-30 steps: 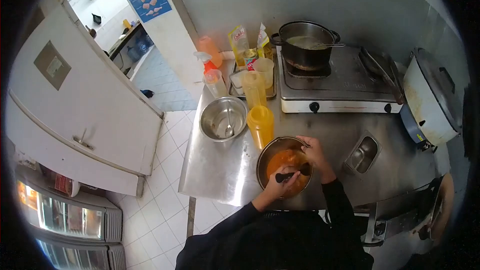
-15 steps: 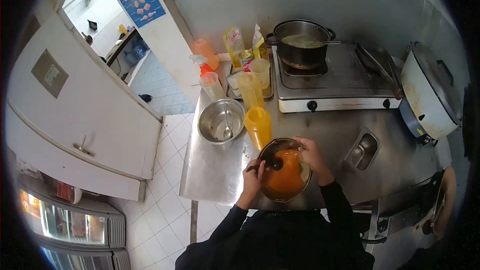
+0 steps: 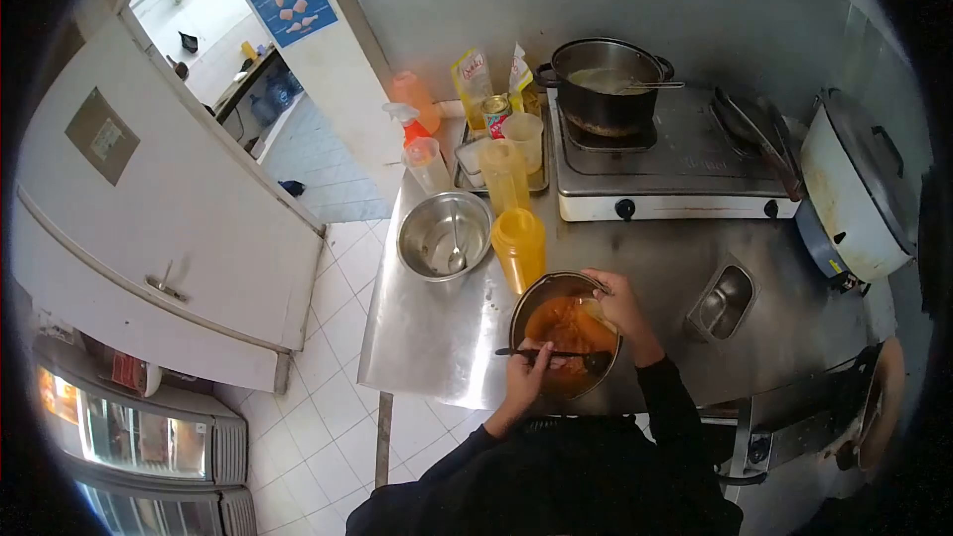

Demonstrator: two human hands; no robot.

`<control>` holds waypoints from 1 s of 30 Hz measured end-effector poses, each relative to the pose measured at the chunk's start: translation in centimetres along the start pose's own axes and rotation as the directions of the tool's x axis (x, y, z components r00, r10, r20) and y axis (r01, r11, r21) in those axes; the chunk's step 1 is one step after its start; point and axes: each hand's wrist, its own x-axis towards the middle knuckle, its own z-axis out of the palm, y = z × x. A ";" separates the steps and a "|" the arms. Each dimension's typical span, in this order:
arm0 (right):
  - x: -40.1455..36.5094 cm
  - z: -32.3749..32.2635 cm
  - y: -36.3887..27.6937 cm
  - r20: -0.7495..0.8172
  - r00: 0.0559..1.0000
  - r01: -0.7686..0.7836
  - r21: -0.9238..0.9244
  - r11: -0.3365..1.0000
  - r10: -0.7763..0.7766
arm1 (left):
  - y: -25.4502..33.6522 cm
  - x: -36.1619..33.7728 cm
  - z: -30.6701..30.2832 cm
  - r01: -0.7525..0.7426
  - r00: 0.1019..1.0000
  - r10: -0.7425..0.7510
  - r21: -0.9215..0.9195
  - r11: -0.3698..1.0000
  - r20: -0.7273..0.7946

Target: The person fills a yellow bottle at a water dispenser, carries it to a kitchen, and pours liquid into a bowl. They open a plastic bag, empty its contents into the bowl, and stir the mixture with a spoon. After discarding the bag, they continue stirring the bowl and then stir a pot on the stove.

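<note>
A dark-rimmed pot (image 3: 515, 335) holding lumpy orange sauce (image 3: 561, 326) stands at the table's near edge. My left hand (image 3: 524, 377) is closed round the handle of a black ladle (image 3: 596, 362), which lies across the pot with its bowl at the right side, low over the sauce. My right hand (image 3: 617, 305) grips the pot's upper right rim, fingers over the edge. A pale yellowish patch shows inside the pot beside those fingers. Just beyond the pot stands a yellow squeeze bottle (image 3: 519, 250).
A steel bowl (image 3: 409, 236) with a spoon is at the left. Behind are another bottle (image 3: 503, 179), a spray bottle (image 3: 425, 164) and a tray of packets. A black pot (image 3: 606, 104) sits on the gas stove (image 3: 685, 206). A steel container (image 3: 722, 300) is at the right.
My left hand has moved right and down, swinging the ladle's bowl from the pot's upper left to its right side. The sauce surface looks lumpier. My right hand stays on the rim.
</note>
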 end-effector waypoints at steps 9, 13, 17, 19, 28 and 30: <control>0.0 0.8 1.8 -0.056 0.997 0.045 -0.022 0.999 -0.046 | 1.6 3.6 1.6 -0.208 0.968 0.222 -0.120 0.971 0.114; -0.4 0.6 1.7 -0.058 0.998 0.029 -0.068 0.997 -0.032 | 0.6 4.5 -0.4 -0.266 0.961 0.260 0.050 0.963 0.096; -1.2 0.4 0.6 -0.099 0.995 0.001 -0.089 0.996 -0.010 | -0.2 3.4 -2.7 -0.408 0.913 0.386 0.347 0.845 0.133; -1.4 0.5 0.8 -0.114 0.993 0.021 -0.088 0.996 -0.031 | 0.9 2.1 -2.9 -0.386 0.921 0.374 0.379 0.841 0.107; -1.6 0.9 3.2 -0.215 0.976 0.022 0.048 0.999 -0.011 | -1.6 -0.9 -3.7 0.010 1.000 -0.009 0.023 1.000 -0.026; -2.1 0.5 1.1 -0.179 0.984 -0.001 0.043 0.999 0.008 | 0.0 -1.7 -2.4 0.040 0.998 -0.038 -0.045 0.998 0.048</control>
